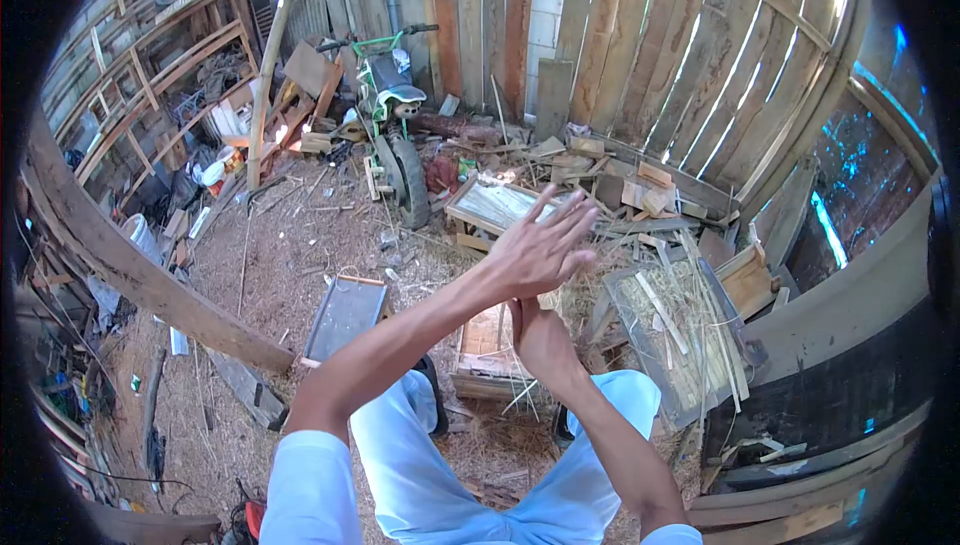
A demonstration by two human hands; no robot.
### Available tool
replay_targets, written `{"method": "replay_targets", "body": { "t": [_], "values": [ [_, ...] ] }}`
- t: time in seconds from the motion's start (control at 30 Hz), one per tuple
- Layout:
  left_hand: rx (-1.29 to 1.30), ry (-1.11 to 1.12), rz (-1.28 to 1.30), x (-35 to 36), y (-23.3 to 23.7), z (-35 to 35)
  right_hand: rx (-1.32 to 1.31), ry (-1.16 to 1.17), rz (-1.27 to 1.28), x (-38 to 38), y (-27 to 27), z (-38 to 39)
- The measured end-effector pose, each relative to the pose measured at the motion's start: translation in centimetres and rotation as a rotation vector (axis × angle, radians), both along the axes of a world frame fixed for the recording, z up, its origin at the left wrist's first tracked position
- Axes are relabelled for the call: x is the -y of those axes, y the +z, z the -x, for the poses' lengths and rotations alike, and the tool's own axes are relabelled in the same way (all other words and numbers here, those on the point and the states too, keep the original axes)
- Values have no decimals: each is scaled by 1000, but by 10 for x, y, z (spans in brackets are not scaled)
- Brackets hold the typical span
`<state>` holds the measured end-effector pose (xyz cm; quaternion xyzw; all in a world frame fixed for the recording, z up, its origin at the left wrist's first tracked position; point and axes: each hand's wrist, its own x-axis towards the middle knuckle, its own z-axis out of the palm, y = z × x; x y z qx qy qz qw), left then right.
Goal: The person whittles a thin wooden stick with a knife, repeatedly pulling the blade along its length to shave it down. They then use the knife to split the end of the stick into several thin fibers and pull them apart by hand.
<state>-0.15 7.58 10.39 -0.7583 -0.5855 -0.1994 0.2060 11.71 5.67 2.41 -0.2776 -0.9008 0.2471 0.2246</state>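
Note:
My left hand [543,245] is raised in front of me with its fingers stretched out and apart, and nothing shows in it. Just below it is my right hand [548,343], bent up against or very close to the left palm; its fingers are mostly hidden behind the left hand. Under both hands, between my knees, lies a shallow wooden box [470,386] with thin strips in it. Beyond my left hand is a wooden-framed tray [490,197] with a pale surface.
A dark framed panel [345,317] lies on the littered ground to the left. On the right, a board [640,370] carries thin wooden strips. Further back stand a green motorbike [390,95] and scrap wood [650,190] along the plank wall. A curved beam [150,285] crosses the left side.

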Motion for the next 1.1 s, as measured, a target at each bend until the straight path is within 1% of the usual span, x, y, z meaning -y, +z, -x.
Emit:
{"method": "replay_targets", "body": {
  "t": [0.03, 0.07, 0.1, 0.17, 0.2, 0.23, 0.27, 0.3, 0.33, 0.37, 0.43, 0.47, 0.5, 0.53, 0.57, 0.6, 0.63, 0.67, 0.7, 0.73, 0.77, 0.8, 0.83, 0.87, 0.9, 0.93, 0.97, 1.0, 1.03, 1.07, 1.1],
  "values": [
    [34, -9, -40, 0, 0, 0, -8, -8, 8, -1, -5, 1],
    [30, -9, -36, -1, 0, 2, -73, 11, -17, -2, -8, 2],
    [27, -2, -21, 1, 11, 1, -130, 34, -45, -5, -12, 2],
    [25, 3, 21, 7, 24, -6, -72, 24, 9, -5, -11, -1],
    [-68, 44, 100, -1, -21, 15, -8, -3, 23, -1, 3, -4],
    [-74, 46, 90, -1, -9, 12, 50, -29, 24, -1, 13, -4],
    [-11, 43, 78, -2, 3, 8, -32, 2, 29, -2, 5, -2],
    [62, 46, 79, 3, 15, 1, -32, -4, 38, -2, -1, -1],
    [103, 3, 39, 7, 34, -7, -87, -1, 27, -6, -4, 2],
    [109, 8, 44, 6, 23, -3, -134, 2, 27, -5, -7, 2],
    [-30, -11, 71, 3, -3, 5, -17, -1, 45, -4, 3, -4],
    [-73, 168, 504, 3, -10, 7, -23, 10, 27, -3, 3, -2],
    [-84, 159, 494, -2, -2, 5, -34, 10, 6, -5, 3, -1],
    [-17, 87, 295, 1, 6, 1, -34, 1, 16, -2, 0, -3],
    [53, 25, 82, 2, 16, 0, -107, 15, 7, -4, 0, -1],
    [68, -19, 44, 6, 30, -6, -176, 28, 2, -5, -2, -2],
    [73, -23, 54, 3, 20, -3, -172, 23, 11, -6, -5, -3],
    [-16, 53, 296, 0, 2, 5, -45, 7, 8, -7, -7, -3],
    [-113, 131, 519, -1, 2, 7, 75, -7, -15, -11, -4, -2],
    [-28, 18, 132, -7, 4, 8, 47, -2, 27, -8, 5, -2],
    [-29, 12, 127, -11, 1, 9, 46, -8, 23, -8, 1, -3],
    [36, -35, 62, -5, 28, 0, 6, -3, -20, -15, -5, -1],
    [111, -82, 20, 3, 38, -6, -25, 2, -39, -12, -9, -2],
    [101, -89, 80, -1, 20, 0, -90, 18, -42, -11, -9, -9],
    [102, -80, 81, -3, 1, 9, -8, -7, -15, -11, 7, -10],
    [90, -52, 121, -11, -14, 19, 27, -22, -34, -13, 11, -6],
    [70, -39, 180, -17, -19, 23, 55, -54, -36, -11, 10, -4],
    [-23, -20, 218, -16, -13, 18, 60, -57, -28, -6, 6, -8],
    [-23, -10, 203, -11, 9, 12, -39, -13, -33, -9, 6, -8],
    [30, -39, 178, -2, 31, 1, -132, 24, -27, -11, 4, -11],
    [86, -77, 163, 2, 40, -7, -124, 17, -22, -14, 4, -12]
  ]
}}
